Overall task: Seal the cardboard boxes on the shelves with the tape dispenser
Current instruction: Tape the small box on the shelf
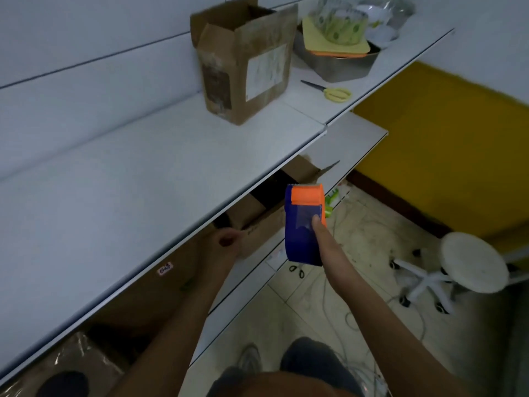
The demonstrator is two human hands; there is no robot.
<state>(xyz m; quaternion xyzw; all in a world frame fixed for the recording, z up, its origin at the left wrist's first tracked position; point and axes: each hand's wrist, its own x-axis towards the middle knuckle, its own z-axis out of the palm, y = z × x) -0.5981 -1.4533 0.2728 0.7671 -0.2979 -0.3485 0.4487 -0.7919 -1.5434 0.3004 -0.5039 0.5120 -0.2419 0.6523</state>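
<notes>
Reaching for lower box [257,222], flaps open, under shelf [143,173]. Left hand [226,242] gripping box edge; right hand [322,239] clasping dispenser [305,224]. Next: close flaps, tape seam. 2nd box [243,64] at 12 o'clock, unsealed.

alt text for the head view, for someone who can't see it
A right hand holds a blue and orange tape dispenser while the left hand grips an open cardboard box on the lower shelf. On the upper shelf stand another open box and yellow-handled scissors.
</notes>
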